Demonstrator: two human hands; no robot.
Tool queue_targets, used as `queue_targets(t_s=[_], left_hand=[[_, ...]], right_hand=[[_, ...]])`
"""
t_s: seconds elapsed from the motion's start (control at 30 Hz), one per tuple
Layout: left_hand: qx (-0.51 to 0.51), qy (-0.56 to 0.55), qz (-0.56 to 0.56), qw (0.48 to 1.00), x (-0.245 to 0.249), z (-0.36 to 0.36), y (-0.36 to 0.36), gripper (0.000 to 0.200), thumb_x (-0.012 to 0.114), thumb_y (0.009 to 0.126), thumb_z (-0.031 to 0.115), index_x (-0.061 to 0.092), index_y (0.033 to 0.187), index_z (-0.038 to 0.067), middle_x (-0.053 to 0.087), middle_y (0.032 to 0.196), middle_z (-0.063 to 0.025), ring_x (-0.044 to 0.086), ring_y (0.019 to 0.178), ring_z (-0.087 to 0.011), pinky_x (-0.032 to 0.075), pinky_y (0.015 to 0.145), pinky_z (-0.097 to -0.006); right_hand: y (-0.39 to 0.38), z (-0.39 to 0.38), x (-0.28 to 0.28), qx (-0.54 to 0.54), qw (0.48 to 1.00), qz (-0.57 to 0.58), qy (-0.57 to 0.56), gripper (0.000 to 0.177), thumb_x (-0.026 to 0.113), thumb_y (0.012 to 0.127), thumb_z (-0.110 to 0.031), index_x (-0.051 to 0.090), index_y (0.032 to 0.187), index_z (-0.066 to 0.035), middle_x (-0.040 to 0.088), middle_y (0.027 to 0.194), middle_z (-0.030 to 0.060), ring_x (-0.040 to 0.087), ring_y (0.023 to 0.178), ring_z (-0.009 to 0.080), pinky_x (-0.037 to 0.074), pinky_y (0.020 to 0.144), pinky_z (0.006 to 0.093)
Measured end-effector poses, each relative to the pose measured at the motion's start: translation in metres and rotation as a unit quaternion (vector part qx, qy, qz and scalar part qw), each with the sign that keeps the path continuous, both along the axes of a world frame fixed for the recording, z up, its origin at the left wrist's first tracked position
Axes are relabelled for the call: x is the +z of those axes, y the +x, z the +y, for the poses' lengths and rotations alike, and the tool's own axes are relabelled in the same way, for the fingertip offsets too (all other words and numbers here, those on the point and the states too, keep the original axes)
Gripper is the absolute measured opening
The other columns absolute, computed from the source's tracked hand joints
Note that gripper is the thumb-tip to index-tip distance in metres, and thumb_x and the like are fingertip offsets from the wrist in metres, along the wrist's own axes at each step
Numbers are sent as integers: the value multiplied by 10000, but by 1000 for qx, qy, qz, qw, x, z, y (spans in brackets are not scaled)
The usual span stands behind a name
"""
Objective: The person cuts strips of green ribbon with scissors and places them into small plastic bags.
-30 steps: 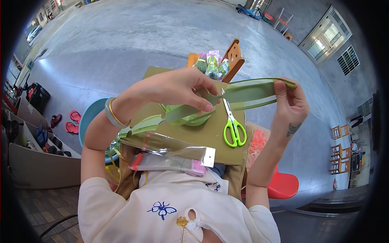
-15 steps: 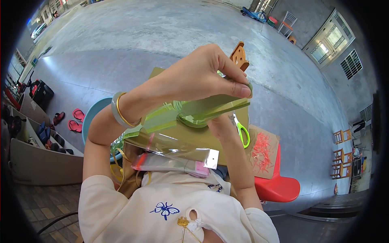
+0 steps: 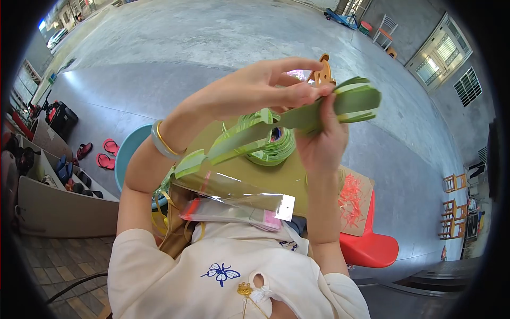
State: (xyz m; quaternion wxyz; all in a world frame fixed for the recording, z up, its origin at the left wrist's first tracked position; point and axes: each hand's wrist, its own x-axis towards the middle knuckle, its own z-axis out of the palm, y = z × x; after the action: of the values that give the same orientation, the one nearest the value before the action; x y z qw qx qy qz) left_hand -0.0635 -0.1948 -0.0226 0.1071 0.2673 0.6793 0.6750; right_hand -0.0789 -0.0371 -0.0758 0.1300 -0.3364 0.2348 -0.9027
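Both hands hold a long green ribbon strip [image 3: 249,134] folded into loops above my lap. My right hand [image 3: 323,143] grips the stacked green loops [image 3: 357,99] from below. My left hand [image 3: 265,87] reaches over from the left and pinches the strip's top beside the loops. The strip's tail runs down left to a notched end [image 3: 190,162]. Under it a green ribbon roll [image 3: 276,144] lies on an olive board [image 3: 249,175] on my lap.
Clear plastic packets [image 3: 239,207] lie at the board's near edge. A cardboard piece with orange-red scraps [image 3: 353,199] rests on a red chair [image 3: 372,247] at right. A blue stool [image 3: 130,154] stands at left, sandals and shelves further left. Concrete floor spreads ahead.
The ribbon, stretched wide between both hands a second ago, has been folded together. My right hand came in under the left and now holds the loops up to the right.
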Motion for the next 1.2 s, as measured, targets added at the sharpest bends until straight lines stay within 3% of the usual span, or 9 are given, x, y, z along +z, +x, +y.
queue_targets(t_s=[0.23,0.43,0.57,0.63,0.73,0.87,0.9,1.07,1.2], left_hand=[[-246,-143,-176,942,-59,-43,7,323,644,841,241,603,1013,-29,667,849,-85,623,762,-118,482,687,-243],[-78,-80,-170,979,-24,-41,35,231,688,794,131,634,911,-60,675,813,-84,641,724,-131,500,662,-233],[61,-119,89,987,6,-22,55,116,711,748,100,680,781,-8,649,957,-172,619,909,-179,479,768,-296],[138,-143,285,938,12,-5,57,87,727,717,87,690,739,11,617,1054,-223,584,1029,-218,454,840,-333],[151,-115,346,919,19,19,35,117,741,692,121,710,771,41,545,1165,-273,493,1168,-286,402,913,-374],[159,-138,222,952,19,38,-9,237,737,692,194,705,828,3,537,1166,-290,465,1196,-326,403,921,-382],[165,-144,192,957,20,40,-18,262,733,694,209,702,836,-8,537,1163,-294,454,1206,-331,403,922,-385],[179,-148,108,967,10,37,-40,310,724,717,245,694,819,-47,536,1169,-285,457,1203,-330,409,917,-371],[136,-113,7,984,-2,27,-39,479,705,758,342,620,1049,-29,574,1130,-239,560,1073,-272,449,836,-303]], right_hand=[[-33,92,16,-16,993,-30,-117,224,372,964,-146,467,1135,-35,549,1113,116,543,1046,246,384,1021,419],[-57,111,-22,-123,987,-103,-27,242,353,970,-153,460,1160,-48,526,1154,108,553,900,185,425,938,380],[-53,71,-44,-144,972,-186,27,256,359,968,-162,452,1180,-53,547,1125,102,505,753,161,438,863,366],[-45,45,-49,-111,979,-169,36,265,383,963,-171,442,1197,-60,553,1112,87,523,822,161,431,884,359],[-28,16,-49,-92,986,-103,92,308,389,965,-234,422,1224,-71,555,1104,78,522,964,168,437,887,351],[-8,-6,-46,-10,980,-195,-39,413,367,960,-367,406,1250,-75,561,1086,87,531,1057,201,473,839,338],[7,-15,-23,-58,964,-256,-48,453,335,956,-413,422,1234,-67,567,1048,93,584,946,216,495,791,335],[12,-16,-23,6,993,-68,95,396,424,935,-396,474,1127,-53,582,948,82,607,866,216,507,771,352],[3,-18,-32,55,994,-60,76,249,424,955,-281,491,1039,-56,581,894,63,606,843,217,493,784,379]])
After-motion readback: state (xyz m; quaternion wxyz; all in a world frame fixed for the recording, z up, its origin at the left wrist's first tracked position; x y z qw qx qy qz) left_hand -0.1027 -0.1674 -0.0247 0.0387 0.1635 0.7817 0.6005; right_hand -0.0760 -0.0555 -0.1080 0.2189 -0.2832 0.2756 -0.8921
